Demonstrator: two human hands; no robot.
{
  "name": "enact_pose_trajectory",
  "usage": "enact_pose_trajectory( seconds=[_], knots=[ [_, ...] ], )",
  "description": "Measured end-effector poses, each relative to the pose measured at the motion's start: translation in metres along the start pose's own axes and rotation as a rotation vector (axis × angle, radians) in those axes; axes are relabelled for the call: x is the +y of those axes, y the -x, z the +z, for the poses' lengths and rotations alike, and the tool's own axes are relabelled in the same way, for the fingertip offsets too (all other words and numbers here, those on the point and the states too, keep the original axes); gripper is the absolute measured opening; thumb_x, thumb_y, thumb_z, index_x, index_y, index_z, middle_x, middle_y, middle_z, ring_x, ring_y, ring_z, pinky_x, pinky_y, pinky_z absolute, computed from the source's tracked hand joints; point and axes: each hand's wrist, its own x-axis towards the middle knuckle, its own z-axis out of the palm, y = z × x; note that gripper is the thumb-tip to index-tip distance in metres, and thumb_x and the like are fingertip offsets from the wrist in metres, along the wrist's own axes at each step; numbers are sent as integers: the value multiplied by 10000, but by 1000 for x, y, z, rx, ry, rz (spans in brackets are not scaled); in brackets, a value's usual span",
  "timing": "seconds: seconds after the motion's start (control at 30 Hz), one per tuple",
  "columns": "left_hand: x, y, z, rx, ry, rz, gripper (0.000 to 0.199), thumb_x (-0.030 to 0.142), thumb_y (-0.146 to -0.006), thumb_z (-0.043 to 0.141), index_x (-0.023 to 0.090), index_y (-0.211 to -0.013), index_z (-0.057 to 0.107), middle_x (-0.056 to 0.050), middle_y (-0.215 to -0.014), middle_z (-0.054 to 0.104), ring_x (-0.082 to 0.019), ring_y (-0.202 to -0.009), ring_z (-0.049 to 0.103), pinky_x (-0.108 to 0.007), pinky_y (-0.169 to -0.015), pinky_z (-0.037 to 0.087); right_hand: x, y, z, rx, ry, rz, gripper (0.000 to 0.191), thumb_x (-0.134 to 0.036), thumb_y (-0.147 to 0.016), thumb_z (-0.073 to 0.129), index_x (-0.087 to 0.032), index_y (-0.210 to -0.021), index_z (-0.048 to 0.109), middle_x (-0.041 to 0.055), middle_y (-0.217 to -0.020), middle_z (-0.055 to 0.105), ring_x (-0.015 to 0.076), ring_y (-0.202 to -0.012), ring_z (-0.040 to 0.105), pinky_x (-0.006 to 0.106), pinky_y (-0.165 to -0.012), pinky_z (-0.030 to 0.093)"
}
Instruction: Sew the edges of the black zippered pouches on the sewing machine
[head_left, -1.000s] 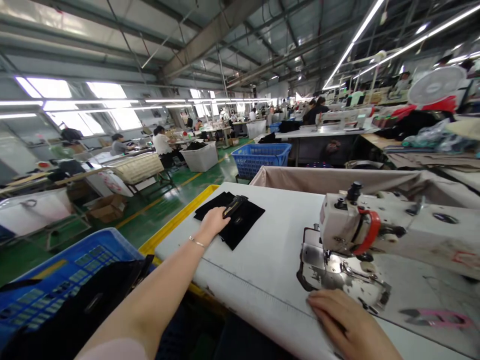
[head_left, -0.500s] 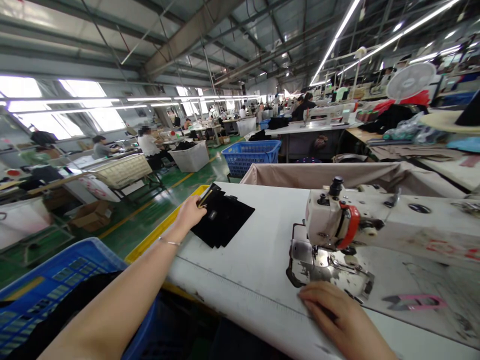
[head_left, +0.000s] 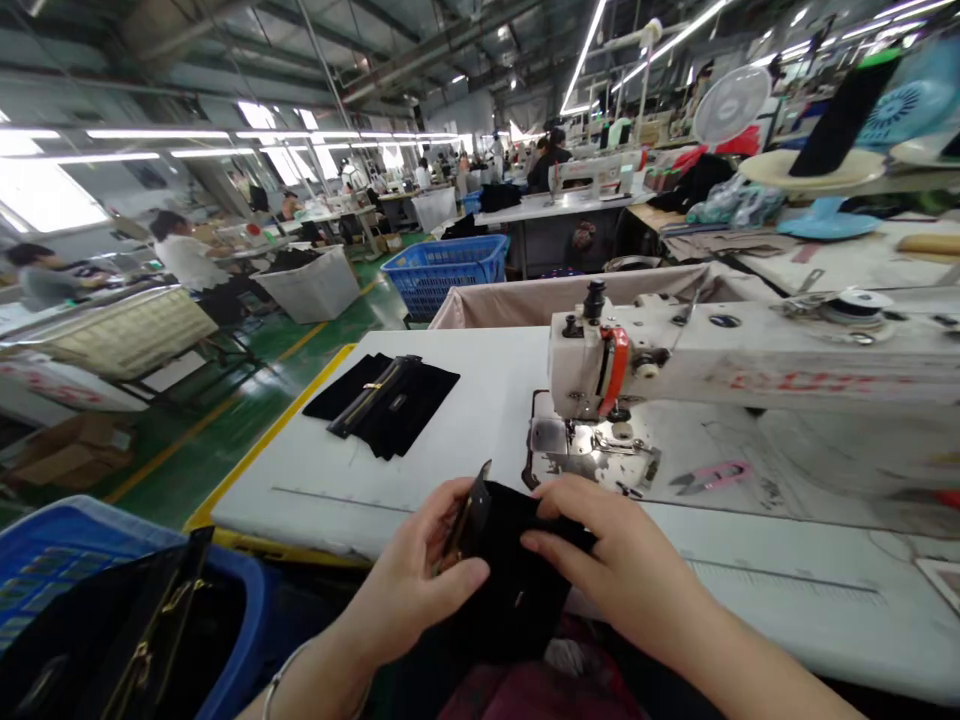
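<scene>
At the front edge of the white sewing table (head_left: 480, 400), a black fabric piece (head_left: 517, 580) with a stiff strip along one side is held between my hands. My left hand (head_left: 420, 570) is closed around the strip end. Fingers and thumb of my right hand (head_left: 600, 540) pinch the opposite upper edge. A small gold-coloured bit shows on the fabric. Farther back on the table lie overlapping black fabric pieces (head_left: 405, 410) with a zipper strip across them. To the right of these stands a white sewing machine (head_left: 585, 370), its needle area beyond my right hand.
Pink-handled thread snips (head_left: 712, 477) rest on the machine bed. At lower left, a blue basket (head_left: 259, 600) holds black pieces with gold zippers. A fabric-lined bin (head_left: 495, 305) borders the table's far side. Co-workers sit farther off at other tables.
My left hand has come back from the black pieces on the table to the front edge. My right hand has lifted off the tabletop and grips fabric. The view has swung right.
</scene>
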Motion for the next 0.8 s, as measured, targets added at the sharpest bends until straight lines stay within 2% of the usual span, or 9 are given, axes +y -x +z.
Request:
enact_pose_trajectory(
  seconds=[0.13, 0.27, 0.37, 0.47, 0.67, 0.8],
  knots=[
    [-8, -5, 20, 233, -59, -28, 331, 327, -804, 726, 178, -1097, 683, -64, -1039, 679, -222, -1011, 626, -291, -920, 503, 5, 15, -3, 28, -16, 12, 82, -229, -881, 617, -222, -802, 637, 13, -873, 643, 160, -821, 598, 289, -746, 488],
    [-8, -6, 29, 340, 124, -128, 423, 310, -717, 820, 156, -1089, 692, -81, -1030, 718, -221, -937, 671, -296, -863, 539, 4, 23, -10, 68, -57, 30, 132, -256, -916, 577, -241, -864, 697, 21, -913, 666, 168, -867, 611, 299, -791, 485],
    [-8, -5, 33, 336, 255, -158, 400, 300, -709, 832, 142, -1052, 700, -92, -1017, 729, -231, -957, 677, -294, -868, 543, 4, 26, -10, 160, -54, 89, 50, -253, -844, 664, -243, -796, 676, 2, -905, 668, 173, -871, 615, 301, -806, 479],
    [-8, -4, 36, 283, 345, -165, 332, 289, -753, 804, 149, -1039, 709, -82, -1016, 729, -211, -958, 671, -281, -884, 534, 5, 27, -10, 210, -46, 174, 136, -263, -787, 708, -226, -715, 599, -10, -852, 655, 170, -805, 608, 298, -744, 471],
    [-4, -7, 39, 261, 538, -230, 338, 225, -667, 855, 157, -972, 728, -60, -950, 727, -184, -882, 675, -274, -847, 550, 2, 29, -15, 189, -135, 196, 168, -282, -820, 659, -215, -687, 583, -3, -876, 666, 167, -812, 620, 286, -735, 473],
    [-1, -9, 40, 271, 570, -253, 319, 215, -639, 860, 144, -923, 734, -57, -891, 725, -168, -808, 674, -252, -779, 562, 2, 30, -16, 185, -159, 215, 165, -292, -826, 652, -213, -699, 585, -1, -904, 676, 170, -822, 624, 284, -744, 472]
  ],
)
